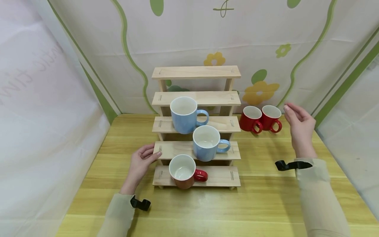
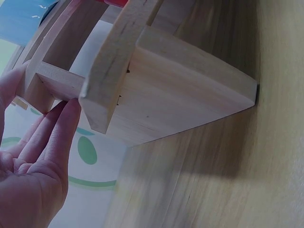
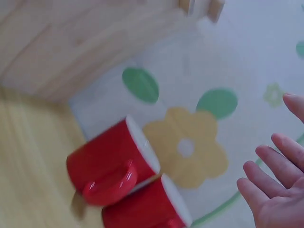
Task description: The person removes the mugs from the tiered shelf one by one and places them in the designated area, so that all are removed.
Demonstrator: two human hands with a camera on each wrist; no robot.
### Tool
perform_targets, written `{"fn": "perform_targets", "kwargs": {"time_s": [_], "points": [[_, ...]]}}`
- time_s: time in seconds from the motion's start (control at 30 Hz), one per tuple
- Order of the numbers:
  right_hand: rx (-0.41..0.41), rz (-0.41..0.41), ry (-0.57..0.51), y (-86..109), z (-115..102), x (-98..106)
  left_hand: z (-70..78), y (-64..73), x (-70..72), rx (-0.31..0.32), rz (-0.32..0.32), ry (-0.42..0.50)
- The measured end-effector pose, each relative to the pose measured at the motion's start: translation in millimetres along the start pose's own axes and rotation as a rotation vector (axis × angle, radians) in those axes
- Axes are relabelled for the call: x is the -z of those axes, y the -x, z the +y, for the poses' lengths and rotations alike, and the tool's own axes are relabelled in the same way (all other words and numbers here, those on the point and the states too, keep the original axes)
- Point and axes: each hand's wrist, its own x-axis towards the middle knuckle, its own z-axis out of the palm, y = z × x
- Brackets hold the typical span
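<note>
My left hand (image 1: 141,161) grips the left end of a stepped wooden rack (image 1: 196,72), thumb on top of the second board from the bottom, fingers under it. In the left wrist view the fingers (image 2: 59,128) reach beneath the board. A red mug (image 1: 184,172) stands on the lowest step, a light blue mug (image 1: 205,148) on the second and another light blue mug (image 1: 183,120) on the third. My right hand (image 1: 302,130), holding nothing, hovers right of two red mugs (image 1: 248,122) that stand side by side on the table; its fingers are apart in the right wrist view.
The two top boards of the rack bear no mugs. A wood-grain table (image 1: 266,197) lies under everything. A white curtain (image 1: 189,39) with green and yellow prints hangs close behind the rack, and more white cloth (image 1: 44,115) closes off both sides.
</note>
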Motion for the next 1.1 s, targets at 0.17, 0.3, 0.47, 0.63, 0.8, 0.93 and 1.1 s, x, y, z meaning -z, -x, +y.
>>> {"fn": "perform_targets", "kwargs": {"time_s": [0.17,0.3,0.47,0.63,0.8,0.93,1.1], "points": [[0.085,-0.075,-0.002,12.1,-14,-16,-0.3,-0.3,-0.1,0.002,0.002,-0.003],[0.135,-0.135,-0.005,24.1,-26,-30,-0.7,-0.5,-0.1,0.004,0.003,-0.011],[0.169,-0.201,0.037,37.9,-38,-45,-1.1,-0.5,0.1,0.004,0.005,-0.01],[0.193,-0.253,0.072,46.3,-43,-55,-1.5,-0.5,0.1,0.003,0.003,-0.002],[0.196,-0.286,0.092,51.9,-43,-65,-1.8,-0.9,0.3,0.004,0.002,-0.001],[0.208,-0.323,0.117,56.9,-44,-75,-1.8,-1.0,0.3,0.006,0.002,0.0],[0.221,-0.378,0.14,63.4,-45,-90,-1.4,-0.9,0.2,0.009,0.005,-0.006]]}}
